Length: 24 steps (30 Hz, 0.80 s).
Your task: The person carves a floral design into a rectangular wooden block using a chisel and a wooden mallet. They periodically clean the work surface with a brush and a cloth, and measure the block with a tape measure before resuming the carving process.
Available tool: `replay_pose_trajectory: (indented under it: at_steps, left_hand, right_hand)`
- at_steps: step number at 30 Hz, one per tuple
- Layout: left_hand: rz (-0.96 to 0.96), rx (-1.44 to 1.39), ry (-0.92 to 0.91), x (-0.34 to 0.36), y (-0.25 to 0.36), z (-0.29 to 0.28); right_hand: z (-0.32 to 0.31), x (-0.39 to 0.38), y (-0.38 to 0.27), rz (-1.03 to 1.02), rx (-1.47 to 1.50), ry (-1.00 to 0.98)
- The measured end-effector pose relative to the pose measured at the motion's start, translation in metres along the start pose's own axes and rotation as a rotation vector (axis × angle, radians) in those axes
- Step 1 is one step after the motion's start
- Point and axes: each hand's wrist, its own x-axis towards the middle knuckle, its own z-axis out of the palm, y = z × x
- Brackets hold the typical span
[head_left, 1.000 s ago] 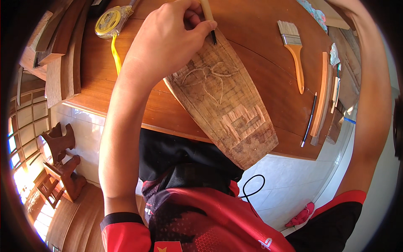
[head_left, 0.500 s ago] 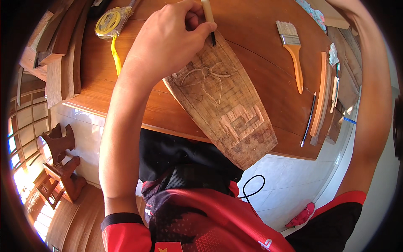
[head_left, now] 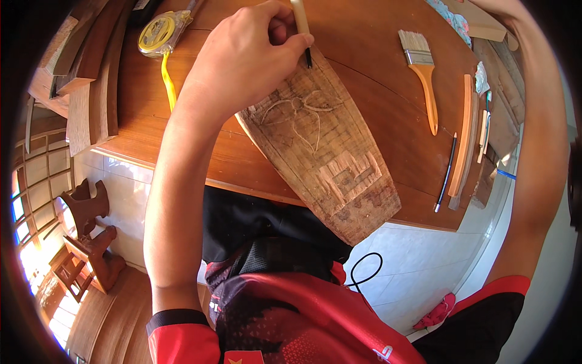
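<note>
My left hand (head_left: 251, 54) is closed around a wood carving chisel with a pale handle (head_left: 299, 15) and a short dark blade (head_left: 308, 57). The chisel stands nearly upright, its blade down at the upper part of a carved wooden board (head_left: 303, 145). A flower-like outline with petals is cut into the board, with a rougher patch of squarish cuts below. The board lies slanted, its lower end jutting past the table edge. Only the wrist end of my right hand (head_left: 506, 9) shows at the upper right rim; its fingers are out of sight.
A flat paintbrush (head_left: 424, 76), a pencil (head_left: 445, 173) and wooden strips (head_left: 464, 136) lie right on the brown table (head_left: 370, 54). A yellow tape measure (head_left: 159, 33) sits upper left beside stacked timber (head_left: 91, 85). Carved wooden pieces (head_left: 94, 242) stand on the floor, lower left.
</note>
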Motion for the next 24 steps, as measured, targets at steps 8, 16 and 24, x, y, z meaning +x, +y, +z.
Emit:
replay_pose_trajectory:
  at_steps: [8,16,24]
  left_hand:
    - [-0.043,0.072,-0.03,0.0,0.004,-0.003]
    - [-0.052,0.074,-0.029,0.002,0.005,-0.002]
    - [-0.032,-0.018,-0.02,0.0,0.006,0.004]
  right_hand:
    - [-0.003,-0.003,0.0,0.035,-0.027,-0.095]
    - [0.002,-0.005,0.007,0.013,0.064,-0.014]
    - [-0.002,-0.013,0.004,0.082,0.043,-0.125]
